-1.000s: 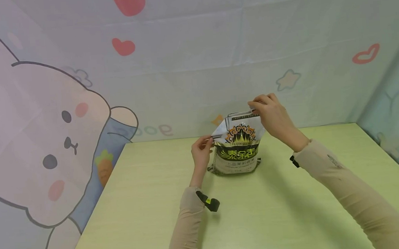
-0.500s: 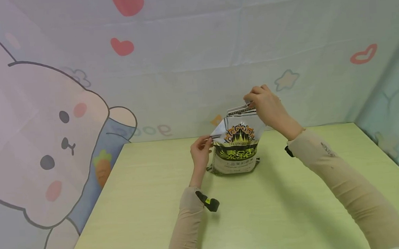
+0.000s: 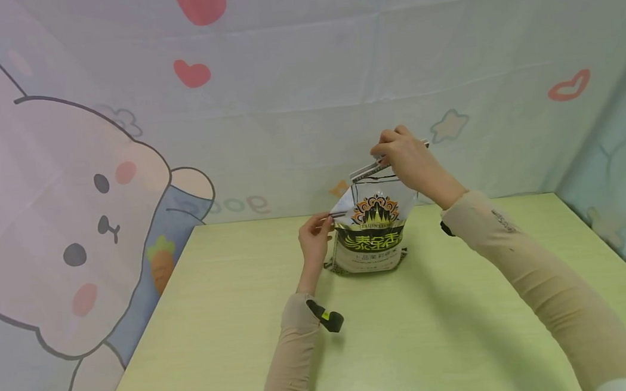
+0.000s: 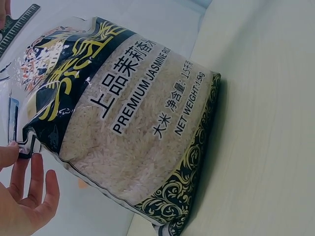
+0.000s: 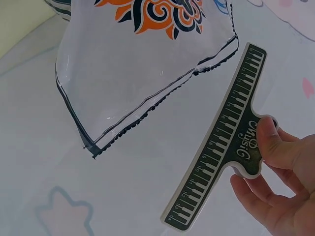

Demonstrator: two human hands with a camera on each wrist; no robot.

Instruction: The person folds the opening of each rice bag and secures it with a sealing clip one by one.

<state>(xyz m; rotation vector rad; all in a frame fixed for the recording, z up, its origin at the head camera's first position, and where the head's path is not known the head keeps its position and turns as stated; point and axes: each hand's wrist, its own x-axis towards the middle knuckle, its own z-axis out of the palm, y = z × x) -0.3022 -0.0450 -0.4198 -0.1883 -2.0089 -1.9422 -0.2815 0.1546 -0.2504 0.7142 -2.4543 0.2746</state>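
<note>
A clear plastic bag of jasmine rice (image 3: pixel 371 240) stands upright on the table, its printed front towards me. My left hand (image 3: pixel 314 238) pinches the bag's upper left edge between thumb and fingers; the left wrist view shows this hand (image 4: pixel 29 199) at the folded side corner. In my right hand (image 3: pixel 410 158) is a long clip (image 5: pixel 216 140) with a piano-key pattern and the word "Music". Thumb and fingers of that hand (image 5: pixel 283 169) squeeze its handle tabs. The clip lies slanted just above the bag's top edge (image 5: pixel 147 108), apart from it. That top edge hangs unfolded.
A pale yellow-green table (image 3: pixel 234 320) bears the bag near its back edge. Behind it hangs a backdrop cloth (image 3: pixel 296 101) printed with a rabbit, hearts and stars. A black wrist camera (image 3: pixel 328 319) sits on the left sleeve.
My right hand has risen and shifted left, lifting the clip off the bag's top edge and tilting it. The left hand keeps its pinch on the bag, which stays in place.
</note>
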